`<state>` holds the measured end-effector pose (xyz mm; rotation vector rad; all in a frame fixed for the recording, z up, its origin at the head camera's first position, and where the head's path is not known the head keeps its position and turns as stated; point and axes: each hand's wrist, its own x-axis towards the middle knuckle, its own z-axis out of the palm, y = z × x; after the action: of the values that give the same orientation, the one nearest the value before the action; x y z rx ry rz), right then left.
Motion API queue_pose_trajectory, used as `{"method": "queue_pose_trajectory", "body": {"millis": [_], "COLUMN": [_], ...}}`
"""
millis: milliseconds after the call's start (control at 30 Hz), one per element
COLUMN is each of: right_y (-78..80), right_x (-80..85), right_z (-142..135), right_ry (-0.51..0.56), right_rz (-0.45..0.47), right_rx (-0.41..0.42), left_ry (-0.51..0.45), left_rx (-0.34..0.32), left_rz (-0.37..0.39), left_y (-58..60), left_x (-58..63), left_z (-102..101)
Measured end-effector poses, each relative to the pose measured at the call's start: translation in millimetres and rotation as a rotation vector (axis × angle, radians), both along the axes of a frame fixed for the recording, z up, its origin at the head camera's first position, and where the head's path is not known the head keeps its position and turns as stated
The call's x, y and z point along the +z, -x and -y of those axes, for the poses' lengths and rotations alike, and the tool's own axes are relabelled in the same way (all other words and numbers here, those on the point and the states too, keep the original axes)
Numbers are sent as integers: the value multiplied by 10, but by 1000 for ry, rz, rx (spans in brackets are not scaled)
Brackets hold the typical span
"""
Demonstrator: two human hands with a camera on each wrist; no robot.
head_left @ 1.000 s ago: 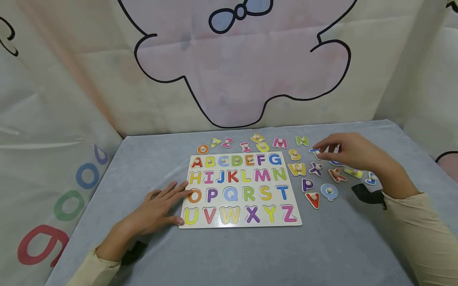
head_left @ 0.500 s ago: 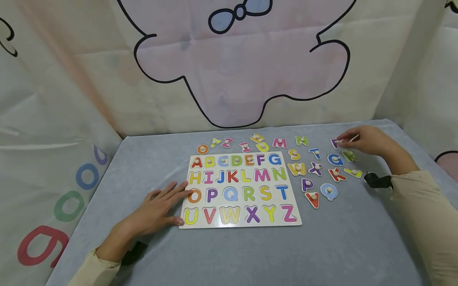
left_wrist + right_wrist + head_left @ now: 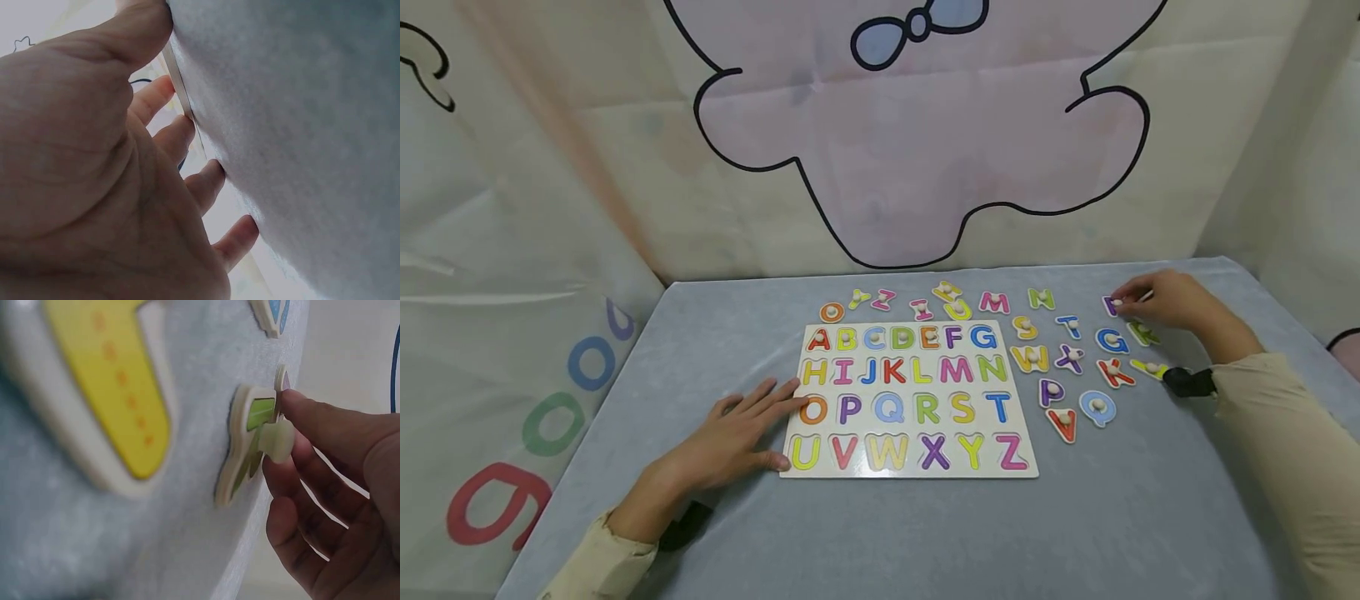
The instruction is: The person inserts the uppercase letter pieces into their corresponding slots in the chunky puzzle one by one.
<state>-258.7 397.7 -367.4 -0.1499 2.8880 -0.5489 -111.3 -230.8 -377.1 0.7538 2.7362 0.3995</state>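
Observation:
A white alphabet puzzle board [image 3: 917, 472] lies on the table, with knobbed pieces in the A to E places of its top row. My left hand [image 3: 730, 446] rests at its left edge, fingers spread over the rim and thumb at the lower corner. At the far right, my right hand [image 3: 1180, 308] pinches a small purple letter piece [image 3: 1109, 306] between thumb and fingers; its letter is largely covered. Close by lies a green knobbed piece [image 3: 239, 478], and nearer the right wrist camera a yellow letter piece [image 3: 112, 394].
Loose knobbed letters lie right of the board, among them a blue G [image 3: 1111, 341], a blue T [image 3: 1069, 326], a red K [image 3: 1115, 373] and a blue Q [image 3: 1097, 407]. Several more, including an orange O [image 3: 832, 312], line its far side. A printed curtain [image 3: 925, 167] hangs behind.
My right hand has moved right from the blue T to the purple piece, then stayed there. The T lies uncovered. My left hand has kept its place; the head view has shifted slightly.

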Motion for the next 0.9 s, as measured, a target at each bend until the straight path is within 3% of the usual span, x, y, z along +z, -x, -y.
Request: {"method": "queue_pose_trajectory", "body": {"millis": [233, 433, 900], "right_y": [-35, -89, -207], "right_x": [1, 120, 415], "right_z": [13, 174, 1070], "right_ry": [-20, 0, 56], "right_rz": [4, -31, -165], "right_rx": [-15, -38, 42], "left_ry": [11, 8, 6], "left_rx": [5, 7, 23], "left_rz": [6, 2, 14], "left_y": [0, 20, 1], "left_x": [-27, -26, -48], "left_z": [-24, -52, -38]}}
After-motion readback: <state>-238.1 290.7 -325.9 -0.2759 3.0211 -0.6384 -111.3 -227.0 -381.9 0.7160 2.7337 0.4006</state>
